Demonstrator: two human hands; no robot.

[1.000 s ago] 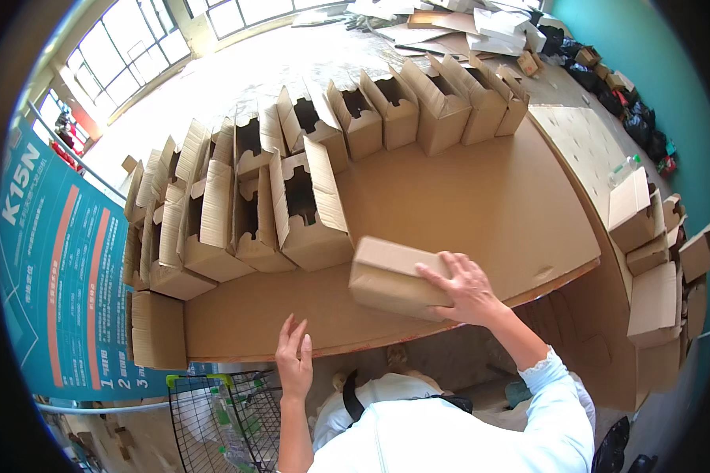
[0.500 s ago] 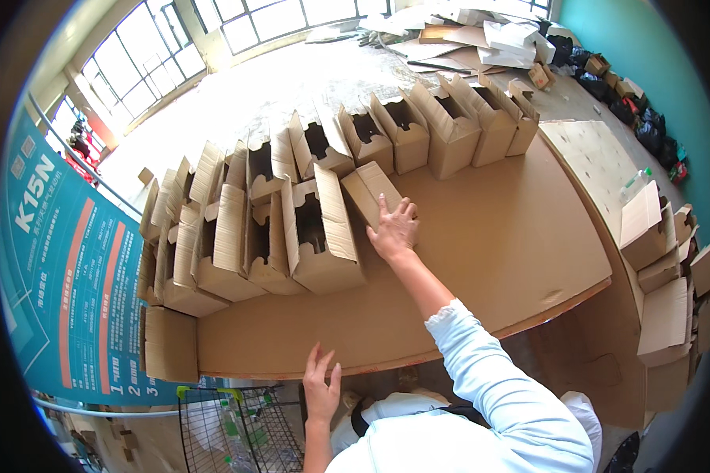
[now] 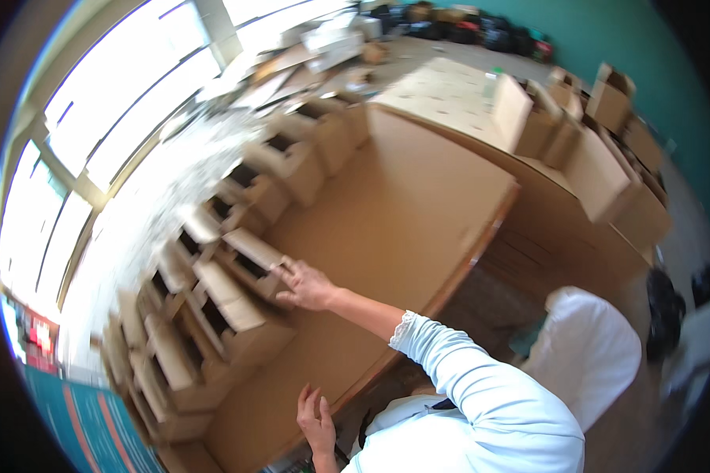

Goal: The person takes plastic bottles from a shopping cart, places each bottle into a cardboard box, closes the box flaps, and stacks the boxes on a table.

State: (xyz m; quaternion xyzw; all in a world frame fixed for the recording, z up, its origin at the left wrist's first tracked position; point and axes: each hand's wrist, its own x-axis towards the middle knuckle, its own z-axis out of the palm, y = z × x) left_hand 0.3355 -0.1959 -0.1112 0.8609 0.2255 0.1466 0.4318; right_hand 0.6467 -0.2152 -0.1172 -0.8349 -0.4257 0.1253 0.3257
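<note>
My right hand (image 3: 304, 285) reaches out over the cardboard-covered table (image 3: 402, 189), its fingers stretched out against the flap of an open carton (image 3: 254, 250). That carton stands at the near side of the row, with a dark opening beside its raised flap. Just nearer to me is another carton (image 3: 248, 335) with its flaps up. My left hand (image 3: 317, 418) is held low by the table's front edge, fingers apart and holding nothing. Motion blur softens the cartons' edges and hides what is inside them.
Several open cartons (image 3: 292, 162) line the table's far left side. More cartons (image 3: 599, 177) stand at the right, beside a pale board (image 3: 442, 98). A white-covered chair back (image 3: 588, 343) is close on my right. Dark bags (image 3: 457, 31) lie along the teal wall.
The view has turned to the right, so the table and cartons appear shifted left and tilted. My right hand has stayed at the same carton, whose opening now shows. My left hand remains low.
</note>
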